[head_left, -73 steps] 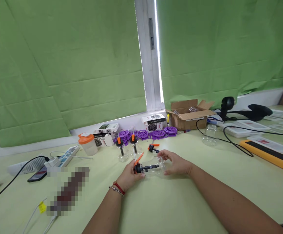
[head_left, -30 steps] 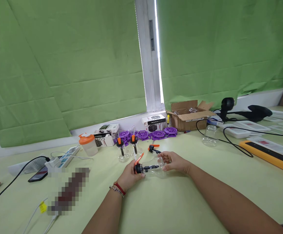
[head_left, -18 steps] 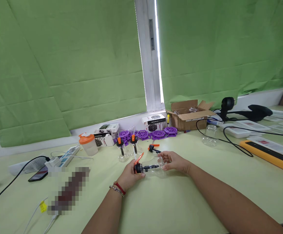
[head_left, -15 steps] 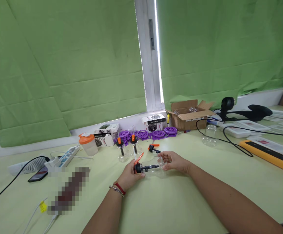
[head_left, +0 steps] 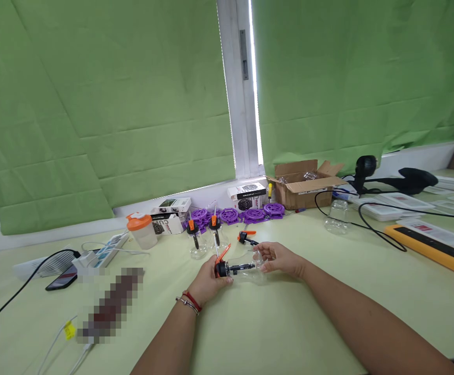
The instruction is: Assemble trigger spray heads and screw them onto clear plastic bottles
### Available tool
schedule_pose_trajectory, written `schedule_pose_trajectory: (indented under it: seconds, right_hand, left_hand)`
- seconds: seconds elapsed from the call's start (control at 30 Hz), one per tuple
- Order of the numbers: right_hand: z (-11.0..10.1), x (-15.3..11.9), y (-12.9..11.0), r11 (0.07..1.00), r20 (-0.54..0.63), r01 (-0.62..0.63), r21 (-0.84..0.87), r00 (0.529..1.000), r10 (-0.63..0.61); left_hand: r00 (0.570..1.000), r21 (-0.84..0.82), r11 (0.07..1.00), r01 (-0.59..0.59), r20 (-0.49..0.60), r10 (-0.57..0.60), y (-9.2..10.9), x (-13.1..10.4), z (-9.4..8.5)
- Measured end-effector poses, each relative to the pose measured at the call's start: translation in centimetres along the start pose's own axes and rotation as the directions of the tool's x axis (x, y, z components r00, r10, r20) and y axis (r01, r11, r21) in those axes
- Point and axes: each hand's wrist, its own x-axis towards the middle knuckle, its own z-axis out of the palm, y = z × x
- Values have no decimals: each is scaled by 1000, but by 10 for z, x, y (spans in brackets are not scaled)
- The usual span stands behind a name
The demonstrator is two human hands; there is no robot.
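Observation:
Just above the table, a clear bottle (head_left: 247, 275) lies on its side between my hands. It has a black pump top (head_left: 222, 269) with an orange lever (head_left: 223, 253), and a dark tube runs inside it. My left hand (head_left: 208, 282) is closed around the pump top end. My right hand (head_left: 277, 259) grips the bottle's wide base, fingers curled behind it. Two similar bottles (head_left: 198, 252) with black-and-orange tops stand upright beyond my left hand. A loose pump top (head_left: 244, 237) with an orange lever lies behind the held bottle.
Purple plastic parts (head_left: 229, 215), small boxes (head_left: 246, 197) and an open carton (head_left: 303, 191) line the wall. A shaker cup (head_left: 144, 234) and a phone (head_left: 61, 279) are left. An upturned clear jar (head_left: 336, 216), black cables and an orange-black bar (head_left: 433, 252) lie right.

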Motion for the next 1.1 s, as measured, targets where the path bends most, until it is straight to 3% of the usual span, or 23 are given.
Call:
schedule_pose_trajectory:
  seconds: [1.1]
  right_hand:
    - [0,1,0,1000,11,-9,21,1000,8]
  left_hand:
    - [1000,65,998,-8,14,7,0,0,-1]
